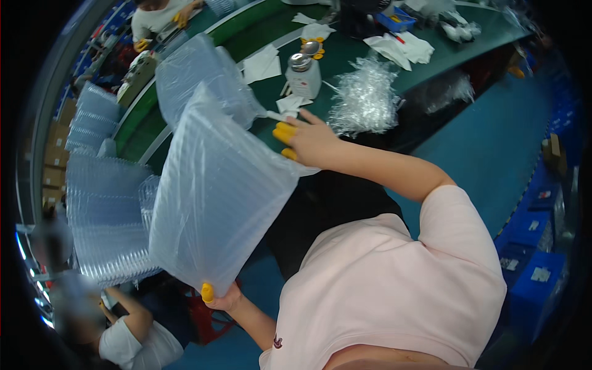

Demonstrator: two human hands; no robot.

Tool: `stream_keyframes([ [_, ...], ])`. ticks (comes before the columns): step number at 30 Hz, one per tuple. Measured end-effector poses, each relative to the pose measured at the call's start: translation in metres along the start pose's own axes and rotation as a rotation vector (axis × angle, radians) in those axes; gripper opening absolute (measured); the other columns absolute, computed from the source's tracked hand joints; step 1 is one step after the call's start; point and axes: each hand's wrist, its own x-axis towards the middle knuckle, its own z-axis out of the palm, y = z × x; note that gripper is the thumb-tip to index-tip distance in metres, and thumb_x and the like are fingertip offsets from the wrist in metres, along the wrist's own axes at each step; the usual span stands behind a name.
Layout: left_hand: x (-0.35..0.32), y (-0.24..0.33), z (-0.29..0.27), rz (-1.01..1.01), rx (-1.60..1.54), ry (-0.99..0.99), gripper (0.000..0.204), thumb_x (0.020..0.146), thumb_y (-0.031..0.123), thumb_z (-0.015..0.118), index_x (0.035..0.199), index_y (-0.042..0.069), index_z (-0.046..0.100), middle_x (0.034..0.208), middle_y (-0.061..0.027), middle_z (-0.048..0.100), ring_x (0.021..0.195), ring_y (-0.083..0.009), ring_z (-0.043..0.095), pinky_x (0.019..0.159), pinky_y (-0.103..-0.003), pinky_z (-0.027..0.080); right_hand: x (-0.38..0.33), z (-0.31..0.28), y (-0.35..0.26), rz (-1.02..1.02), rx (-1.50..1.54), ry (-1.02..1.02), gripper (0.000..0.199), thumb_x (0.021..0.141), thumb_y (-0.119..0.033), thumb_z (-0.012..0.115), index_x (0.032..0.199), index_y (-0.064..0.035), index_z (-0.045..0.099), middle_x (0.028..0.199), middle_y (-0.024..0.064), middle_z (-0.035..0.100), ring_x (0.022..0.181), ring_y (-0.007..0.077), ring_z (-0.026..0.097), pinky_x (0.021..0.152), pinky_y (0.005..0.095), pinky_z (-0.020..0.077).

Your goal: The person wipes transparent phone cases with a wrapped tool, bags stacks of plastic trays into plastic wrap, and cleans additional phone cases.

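A clear plastic bag (222,191) packed with a stack of translucent ribbed trays hangs tilted in front of me. My left hand (223,298) grips its lower corner, with a yellow finger cot in front and the other fingers hidden behind. At the bag's upper right edge is my right hand (310,140), its fingers apart and yellow cots on some of them. Loose film sticks out just below that hand. Behind lies a second filled plastic bag (194,77) on the green table, its twisted end reaching toward my right fingers.
Tall stacks of clear trays (108,213) stand on the left. On the green table (265,28) are a white pump bottle (303,80), paper sheets (262,63) and a heap of shiny clear film pieces (367,98). Co-workers sit at far left and lower left. Blue bins (539,271) line the right.
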Motion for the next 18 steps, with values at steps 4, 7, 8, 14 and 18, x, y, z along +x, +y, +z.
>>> stream_keyframes([
  [4, 0.022, 0.004, 0.019, 0.116, 0.146, -0.105, 0.064, 0.072, 0.034, 0.056, 0.124, 0.005, 0.034, 0.123, -0.0143, 0.040, 0.113, -0.0298, 0.040, 0.096, -0.046, 0.031, -0.002, -0.022, 0.030, 0.126, 0.378, 0.174, 0.036, 0.087, -0.025, 0.042, 0.119, -0.0078, 0.046, 0.115, 0.0100, 0.051, 0.109, 0.0216, 0.045, 0.099, 0.0392, 0.0250],
  [7, 0.048, -0.011, 0.052, 0.192, 0.205, -0.190, 0.071, 0.069, 0.027, 0.065, 0.127, 0.006, 0.030, 0.122, -0.0125, 0.039, 0.112, -0.0270, 0.041, 0.093, -0.043, 0.034, -0.004, -0.054, 0.020, 0.290, 1.329, 0.193, 0.035, 0.089, -0.022, 0.043, 0.119, -0.0052, 0.045, 0.114, 0.0090, 0.050, 0.104, 0.0158, 0.048, 0.090, 0.0312, 0.0353],
  [8, 0.057, -0.016, 0.051, 0.204, 0.201, -0.182, 0.071, 0.069, 0.027, 0.065, 0.127, 0.006, 0.030, 0.122, -0.0125, 0.039, 0.112, -0.0270, 0.041, 0.093, -0.043, 0.034, -0.006, -0.055, 0.012, 0.259, 1.619, 0.170, 0.036, 0.088, -0.023, 0.044, 0.119, -0.0037, 0.045, 0.111, 0.0078, 0.051, 0.103, 0.0153, 0.047, 0.089, 0.0285, 0.0349],
  [14, 0.099, -0.027, 0.051, -0.183, 0.735, -0.353, 0.050, 0.074, 0.004, 0.062, 0.119, 0.000, 0.040, 0.112, -0.0069, 0.049, 0.104, -0.0169, 0.045, 0.089, -0.028, 0.035, -0.011, -0.035, 0.013, 0.364, 1.506, 0.308, 0.048, 0.084, -0.021, 0.054, 0.124, -0.0029, 0.035, 0.112, 0.0078, 0.047, 0.097, 0.0142, 0.047, 0.084, 0.0265, 0.0369],
  [18, 0.108, -0.009, 0.074, -0.283, 0.511, -0.054, 0.034, 0.085, 0.003, 0.044, 0.118, -0.003, 0.040, 0.100, -0.0082, 0.054, 0.088, -0.0144, 0.052, 0.080, -0.025, 0.041, -0.017, -0.067, 0.040, 0.297, 1.467, 0.043, 0.042, 0.087, -0.020, 0.047, 0.124, -0.0039, 0.034, 0.111, 0.0076, 0.047, 0.093, 0.0148, 0.050, 0.080, 0.0281, 0.0423],
])
